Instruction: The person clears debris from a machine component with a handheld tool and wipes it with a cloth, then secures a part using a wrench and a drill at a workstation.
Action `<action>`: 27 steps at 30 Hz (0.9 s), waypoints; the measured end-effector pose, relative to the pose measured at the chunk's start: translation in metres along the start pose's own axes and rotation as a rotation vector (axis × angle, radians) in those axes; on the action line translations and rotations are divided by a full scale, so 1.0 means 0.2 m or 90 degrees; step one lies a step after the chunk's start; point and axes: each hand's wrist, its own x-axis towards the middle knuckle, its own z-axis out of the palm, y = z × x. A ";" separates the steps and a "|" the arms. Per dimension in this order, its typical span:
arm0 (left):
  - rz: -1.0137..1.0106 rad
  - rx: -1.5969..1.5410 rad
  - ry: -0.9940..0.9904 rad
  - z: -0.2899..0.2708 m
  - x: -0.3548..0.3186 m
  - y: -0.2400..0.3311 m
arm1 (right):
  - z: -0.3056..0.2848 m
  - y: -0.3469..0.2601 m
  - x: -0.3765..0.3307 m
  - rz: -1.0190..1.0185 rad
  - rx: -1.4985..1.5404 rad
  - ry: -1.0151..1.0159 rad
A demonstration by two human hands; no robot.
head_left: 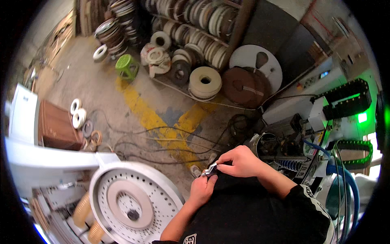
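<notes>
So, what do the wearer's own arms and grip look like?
The left grip and right grip are bare hands with no gloves visible. Both forearms are bare below a black short-sleeved shirt, whose right sleeve carries white markings.

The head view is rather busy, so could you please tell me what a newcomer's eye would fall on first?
Probably the large white perforated disc at lower left, with a pale ring on it. Next come the bright green stool at upper left and the green glow at the far right. Below centre, the left hand and right hand hold a small shiny piece.
</notes>
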 end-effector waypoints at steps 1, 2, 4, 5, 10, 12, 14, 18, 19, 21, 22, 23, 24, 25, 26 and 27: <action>0.004 0.030 -0.012 -0.01 0.08 0.02 | -0.04 0.04 0.02 0.026 0.003 0.027; 0.009 0.061 -0.024 -0.02 0.16 0.05 | -0.07 0.08 0.03 0.051 0.006 0.055; 0.044 0.090 -0.027 -0.02 0.35 0.12 | -0.13 0.21 0.07 0.099 0.020 0.113; 0.062 0.105 -0.024 -0.03 0.45 0.16 | -0.16 0.27 0.11 0.118 0.030 0.143; 0.070 0.177 -0.047 0.01 1.08 0.39 | -0.47 0.67 0.30 0.159 0.085 0.300; 0.057 0.194 -0.083 0.03 1.37 0.52 | -0.68 0.83 0.37 0.198 0.107 0.339; 0.113 0.255 -0.122 0.10 1.65 0.67 | -0.86 0.99 0.40 0.232 0.111 0.397; 0.209 0.363 -0.240 0.24 2.05 0.92 | -1.28 1.41 0.31 0.333 0.052 0.745; 0.216 0.347 -0.263 0.29 2.14 0.94 | -1.37 1.54 0.20 0.392 0.136 0.777; 0.195 0.202 -0.330 0.36 2.32 1.01 | -1.55 1.55 0.04 0.432 0.207 0.724; 0.170 0.166 -0.386 0.41 2.41 1.07 | -1.58 1.52 -0.01 0.445 0.304 0.686; 0.142 0.131 -0.442 0.46 2.50 1.14 | -1.56 1.56 -0.06 0.446 0.358 0.649; 0.114 0.099 -0.499 0.52 2.60 1.22 | -1.53 1.59 -0.10 0.445 0.414 0.616; 0.129 0.115 -0.543 0.57 2.70 1.28 | -1.51 1.60 -0.11 0.462 0.362 0.622; 0.142 0.134 -0.579 0.63 2.80 1.33 | -1.49 1.60 -0.10 0.480 0.310 0.626; 0.151 0.160 -0.602 0.68 2.90 1.36 | -1.54 1.57 -0.06 0.539 0.303 0.606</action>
